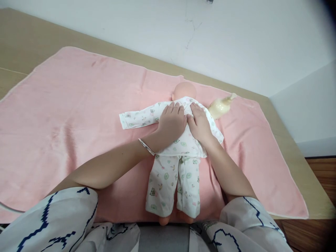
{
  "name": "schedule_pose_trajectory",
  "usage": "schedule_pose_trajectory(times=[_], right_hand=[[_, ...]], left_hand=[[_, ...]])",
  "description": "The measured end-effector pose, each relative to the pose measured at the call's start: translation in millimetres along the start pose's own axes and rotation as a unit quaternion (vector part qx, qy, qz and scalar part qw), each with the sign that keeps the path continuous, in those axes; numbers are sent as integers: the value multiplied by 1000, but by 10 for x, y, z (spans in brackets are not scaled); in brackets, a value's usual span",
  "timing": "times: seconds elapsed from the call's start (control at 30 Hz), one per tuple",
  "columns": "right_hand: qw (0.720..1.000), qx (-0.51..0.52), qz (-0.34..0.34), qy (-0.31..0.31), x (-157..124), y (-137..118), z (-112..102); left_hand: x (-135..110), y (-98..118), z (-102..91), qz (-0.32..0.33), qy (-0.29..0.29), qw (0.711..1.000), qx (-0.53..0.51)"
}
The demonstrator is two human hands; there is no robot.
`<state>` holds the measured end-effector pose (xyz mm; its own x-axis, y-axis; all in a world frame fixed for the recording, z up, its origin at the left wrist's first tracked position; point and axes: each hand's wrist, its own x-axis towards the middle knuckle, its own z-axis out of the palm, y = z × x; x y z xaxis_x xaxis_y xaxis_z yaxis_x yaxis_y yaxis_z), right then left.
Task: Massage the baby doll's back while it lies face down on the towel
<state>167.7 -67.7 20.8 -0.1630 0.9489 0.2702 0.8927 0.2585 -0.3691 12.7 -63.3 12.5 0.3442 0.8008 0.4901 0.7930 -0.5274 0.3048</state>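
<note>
A baby doll (185,91) lies stretched out with its head away from me; no face shows on its smooth head. It wears a white long-sleeved top (181,145) and matching trousers (164,182), both printed with small green and pink figures. My left hand (172,120) rests flat on the upper part of the top, fingers pointing toward the head. Beside it, my right hand (200,122) also lies on the top, its fingers stretched out. One sleeve (140,117) extends to the left; the other angles down at the right, partly behind my forearm.
A pale yellow pump bottle (220,106) lies right of the doll's shoulder. Under everything spreads a pink blanket (91,105) with some creases, on a wooden table (34,42). A white wall (236,45) rises behind the table's far edge.
</note>
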Motion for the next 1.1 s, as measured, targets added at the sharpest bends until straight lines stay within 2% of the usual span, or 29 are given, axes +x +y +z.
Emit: schedule_pose_trajectory(times=[0.2, 0.37, 0.57, 0.67, 0.8, 0.97, 1.1], right_hand=[[997, -67, 16, 22, -63, -162, -52], [993, -111, 39, 28, -174, -351, -75], [989, -138, 11, 42, -341, -458, -21], [991, -126, 0, 43, -346, -449, -2], [998, -66, -22, 4, -181, -276, -46], [999, -2, -48, -15, 38, 2, -117], [999, -39, -14, 6, -67, -163, -94]], left_hand=[[11, 43, -28, 0, -25, 1000, 2], [16, -21, 19, 18, 0, 1000, -3], [80, -150, 63, 45, 24, 998, -20], [89, -146, 55, 44, 24, 999, -2], [24, -29, -20, 69, -16, 997, 36], [-80, 114, -109, 13, -24, 998, 50], [0, 2, -64, 29, 12, 999, 15]])
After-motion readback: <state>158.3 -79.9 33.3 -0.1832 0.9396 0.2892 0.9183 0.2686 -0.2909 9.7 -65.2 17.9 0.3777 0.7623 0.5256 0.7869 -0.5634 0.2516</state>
